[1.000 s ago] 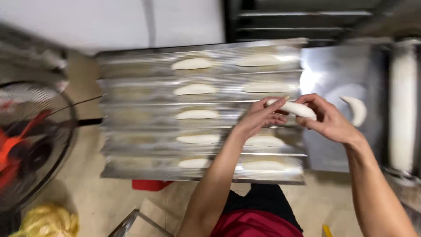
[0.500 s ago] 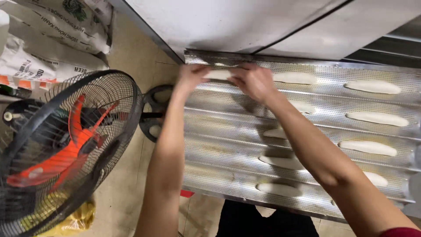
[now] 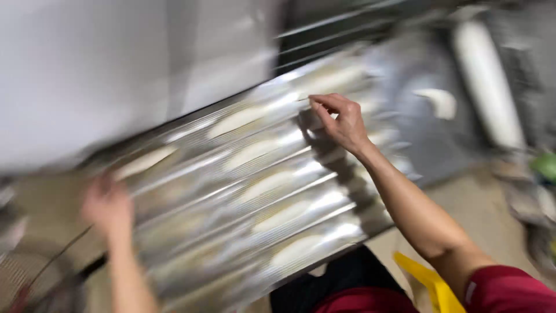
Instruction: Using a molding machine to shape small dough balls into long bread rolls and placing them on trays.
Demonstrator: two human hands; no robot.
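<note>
The tray [image 3: 243, 191] is gripped at its left end by the left hand [image 3: 107, 206]; dough pieces [image 3: 272, 185] are seen in most grooves. The right hand [image 3: 341, 122] hovers over the far groove, fingers bent, nothing held. One piece [image 3: 437, 101] is left on the surface [image 3: 405, 75].

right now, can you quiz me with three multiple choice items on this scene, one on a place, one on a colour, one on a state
1. Where is the right hand?
A. at the corrugated metal tray's far right end
B. at its near left corner
C. on the floor

2. What colour is the right sleeve?
A. blue
B. red
C. white

3. How do the dough pieces lie?
A. stacked in a pile
B. lengthwise in the grooves
C. in a bowl

A: the fingers sit over the far grooves. B: the sleeve is red. B: each pale piece follows a groove.
</note>
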